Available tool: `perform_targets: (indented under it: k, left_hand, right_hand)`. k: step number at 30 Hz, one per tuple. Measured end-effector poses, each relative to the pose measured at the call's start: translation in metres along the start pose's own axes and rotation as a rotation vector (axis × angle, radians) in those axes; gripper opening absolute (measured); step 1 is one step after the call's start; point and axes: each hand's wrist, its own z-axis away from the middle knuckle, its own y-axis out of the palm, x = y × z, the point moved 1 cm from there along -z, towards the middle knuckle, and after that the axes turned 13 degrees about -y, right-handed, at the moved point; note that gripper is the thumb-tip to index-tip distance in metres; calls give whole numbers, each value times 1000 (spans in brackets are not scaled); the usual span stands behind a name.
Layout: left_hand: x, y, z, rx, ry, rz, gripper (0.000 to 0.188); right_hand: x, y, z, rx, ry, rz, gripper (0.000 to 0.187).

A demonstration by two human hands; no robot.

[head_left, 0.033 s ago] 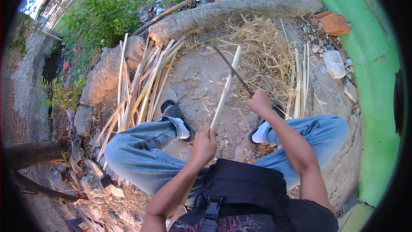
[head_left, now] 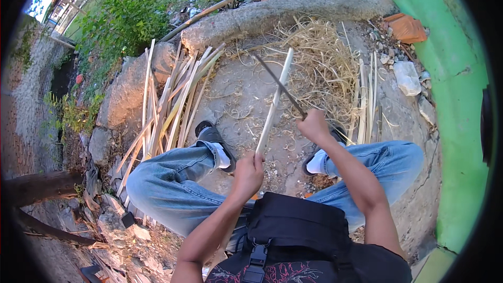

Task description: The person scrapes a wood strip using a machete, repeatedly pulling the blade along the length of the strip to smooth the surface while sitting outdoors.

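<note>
My left hand is closed around the near end of a pale, narrow bamboo strip, which slants away from me between my feet. In my right hand is a knife with a long, thin, dark blade; its handle is hidden by my fingers. The blade lies across the upper part of the strip, its tip toward the far left. Beyond my right hand spreads a heap of curly pale shavings.
Many long strips lean in a pile left of my left foot. A few more strips lie at the right, near a white block and a green wall. A rough concrete ledge runs across the far side.
The bamboo strip's far end reaches slightly farther from me. The knife has shifted slightly to the left, still crossing the strip. Both hands keep their grip.
</note>
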Motion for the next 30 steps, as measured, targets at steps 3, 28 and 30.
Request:
perform_targets:
  k: [3,28,30]
  left_hand:
    - [-7,-9,-4,-10,-41,103,30]
    - [-4,-1,21,11,22,-3,28]
    - [-26,-8,14,23,46,38,27]
  right_hand:
    - [42,12,27,-36,-168,74,25]
    - [-43,-19,-19,-166,82,3,25]
    - [-73,-27,-39,-242,173,5,27]
